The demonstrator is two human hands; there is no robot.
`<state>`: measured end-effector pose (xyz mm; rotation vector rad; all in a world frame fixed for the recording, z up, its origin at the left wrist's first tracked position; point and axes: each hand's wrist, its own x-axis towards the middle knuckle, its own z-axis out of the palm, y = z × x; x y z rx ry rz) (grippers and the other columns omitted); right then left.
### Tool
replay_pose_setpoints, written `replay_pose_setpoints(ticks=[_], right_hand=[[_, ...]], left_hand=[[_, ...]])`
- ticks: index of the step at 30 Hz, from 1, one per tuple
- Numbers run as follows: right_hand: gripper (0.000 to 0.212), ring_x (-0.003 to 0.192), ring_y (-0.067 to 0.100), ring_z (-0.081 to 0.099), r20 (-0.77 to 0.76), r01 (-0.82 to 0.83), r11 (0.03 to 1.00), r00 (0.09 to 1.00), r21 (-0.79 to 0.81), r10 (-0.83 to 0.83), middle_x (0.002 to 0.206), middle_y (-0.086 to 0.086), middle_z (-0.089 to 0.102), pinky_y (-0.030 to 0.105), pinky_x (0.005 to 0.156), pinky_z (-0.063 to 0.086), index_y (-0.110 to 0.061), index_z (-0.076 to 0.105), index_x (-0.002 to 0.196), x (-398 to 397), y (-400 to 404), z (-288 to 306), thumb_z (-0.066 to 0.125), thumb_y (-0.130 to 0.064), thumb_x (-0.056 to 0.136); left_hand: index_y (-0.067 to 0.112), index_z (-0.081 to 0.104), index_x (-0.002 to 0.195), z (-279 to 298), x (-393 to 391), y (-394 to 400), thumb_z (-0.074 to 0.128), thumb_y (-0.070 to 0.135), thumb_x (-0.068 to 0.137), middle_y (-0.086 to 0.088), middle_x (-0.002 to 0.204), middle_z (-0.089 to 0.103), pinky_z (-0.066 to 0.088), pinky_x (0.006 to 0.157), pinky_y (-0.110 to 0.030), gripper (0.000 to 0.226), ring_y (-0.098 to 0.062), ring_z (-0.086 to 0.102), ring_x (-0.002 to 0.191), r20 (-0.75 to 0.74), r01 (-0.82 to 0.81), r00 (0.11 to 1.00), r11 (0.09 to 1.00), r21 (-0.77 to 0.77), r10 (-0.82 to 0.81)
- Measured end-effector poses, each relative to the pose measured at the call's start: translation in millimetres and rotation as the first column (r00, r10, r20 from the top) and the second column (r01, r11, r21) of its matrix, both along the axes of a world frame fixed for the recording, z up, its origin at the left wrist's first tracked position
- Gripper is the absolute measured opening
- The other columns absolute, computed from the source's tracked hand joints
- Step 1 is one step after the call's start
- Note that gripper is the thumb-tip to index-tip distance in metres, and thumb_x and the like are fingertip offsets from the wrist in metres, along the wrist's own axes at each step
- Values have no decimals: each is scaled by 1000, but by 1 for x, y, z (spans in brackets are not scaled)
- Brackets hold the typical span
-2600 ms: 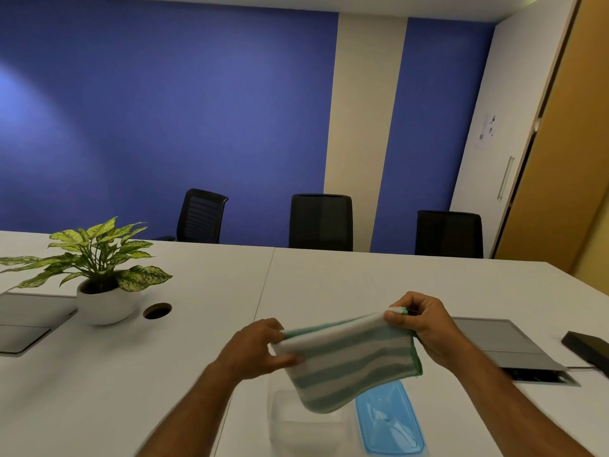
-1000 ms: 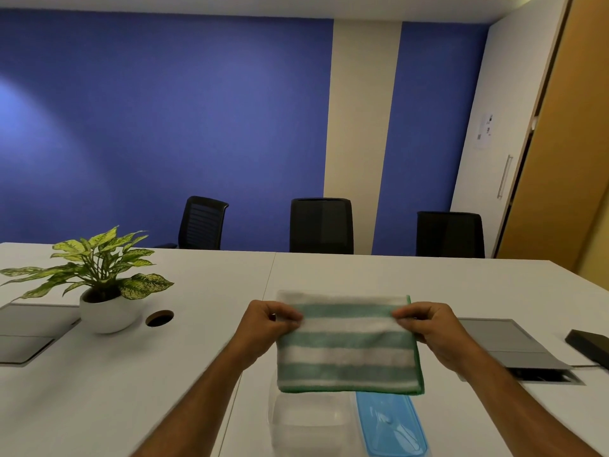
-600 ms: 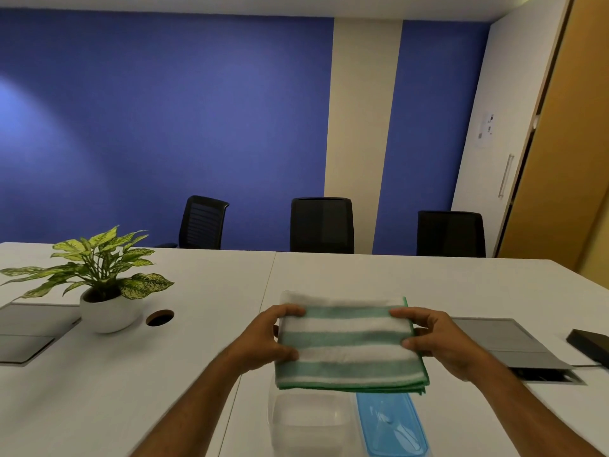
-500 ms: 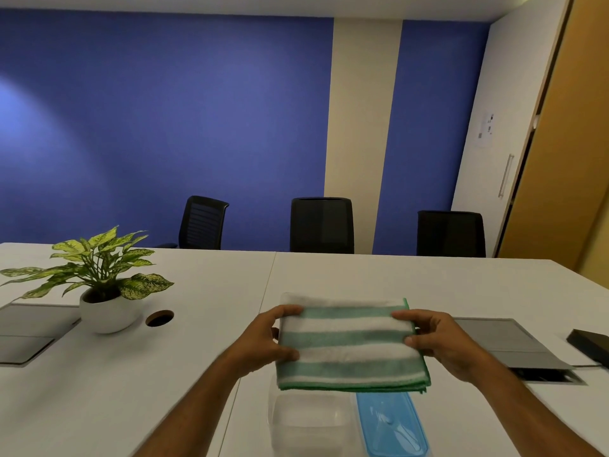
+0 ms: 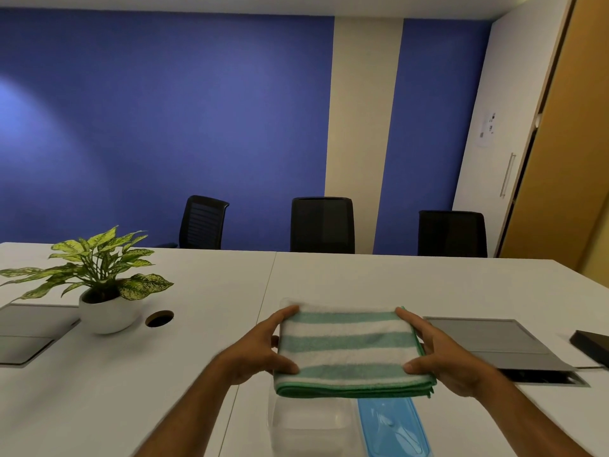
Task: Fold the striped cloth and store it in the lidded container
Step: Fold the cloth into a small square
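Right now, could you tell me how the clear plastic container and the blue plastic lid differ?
The clear plastic container is colourless and open-topped; the blue plastic lid is tinted and flat. The container sits left, the lid right, off it. Both rest on the white table, partly hidden beneath the folded striped cloth.

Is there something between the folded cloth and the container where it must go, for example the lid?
Nothing visible. The striped cloth, held by left hand and right hand, hovers above the open clear container. The blue lid lies beside it on the right, not covering it.
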<state>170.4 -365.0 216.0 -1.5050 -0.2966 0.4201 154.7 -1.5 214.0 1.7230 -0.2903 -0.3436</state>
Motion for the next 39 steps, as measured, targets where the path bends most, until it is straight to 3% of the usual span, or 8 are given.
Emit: replay_pose_setpoints(ticks=[5, 10, 14, 16, 21, 25, 29, 39], right_hand=[[107, 120, 32, 60, -41, 10, 994, 999, 106, -6, 147, 2, 43, 49, 95, 53, -24, 40, 143, -2, 0, -7, 81, 9, 50], [107, 120, 34, 60, -65, -3, 997, 998, 72, 8, 149, 4, 40, 54, 95, 52, -24, 39, 143, -1, 1, -12, 82, 11, 51], [117, 120, 37, 58, -51, 5, 998, 999, -66, -8, 149, 2, 37, 61, 99, 47, -28, 35, 145, 1, 4, -10, 87, 6, 47], [111, 120, 36, 57, -35, 32, 989, 999, -145, -37, 149, -1, 35, 60, 97, 48, -32, 33, 146, 1, 9, -4, 78, 11, 54], [108, 107, 29, 63, 44, 68, 948, 997, -312, -57, 136, -3, 43, 41, 77, 59, -35, 26, 148, -4, 26, 11, 69, 17, 64], [108, 114, 18, 53, 165, 95, 864, 986, -495, -14, 141, -2, 35, 32, 83, 58, -32, 18, 152, -8, 41, 17, 71, 9, 66], [109, 122, 18, 43, 248, 120, 773, 967, -623, 50, 141, -4, 30, 22, 89, 51, -28, 10, 154, -11, 62, 20, 69, 2, 66], [112, 129, 16, 39, 322, 163, 703, 942, -692, 99, 151, -2, 23, 27, 99, 47, -28, 5, 154, -13, 104, 10, 67, -12, 62]], left_hand=[[34, 37, 146, -6, 1, 6, 80, -11, 70, -2, 143, 41, 59, 86, -54, 98, -34, 56, 123, -61, 7, 998, 996, -87, -12], [34, 36, 147, -7, 1, 5, 80, -13, 69, -1, 141, 41, 59, 84, -53, 101, -33, 56, 122, -81, -2, 997, 999, -48, -2], [35, 33, 149, -5, 2, 1, 81, -11, 68, -2, 138, 42, 60, 83, -52, 104, -32, 57, 119, -76, -19, 997, 999, 39, 22], [33, 29, 151, -2, 2, -3, 81, -11, 69, -3, 135, 44, 61, 82, -49, 107, -30, 59, 116, -72, -24, 997, 995, 94, 31], [32, 21, 154, 3, 4, -17, 82, -8, 67, -8, 145, 38, 64, 76, -42, 113, -30, 59, 115, -53, -56, 996, 974, 220, 69], [28, 15, 156, 8, 1, -34, 79, -7, 69, -5, 153, 26, 64, 74, -38, 113, -31, 48, 126, -5, -88, 995, 938, 334, 96], [26, 11, 157, 8, -1, -52, 78, -6, 70, -2, 156, 20, 64, 76, -42, 114, -32, 42, 131, 36, -97, 995, 913, 397, 90], [21, 6, 157, -4, 2, -89, 89, 17, 65, 0, 155, 18, 63, 75, -38, 124, -26, 34, 139, 152, -99, 988, 887, 451, 33]])
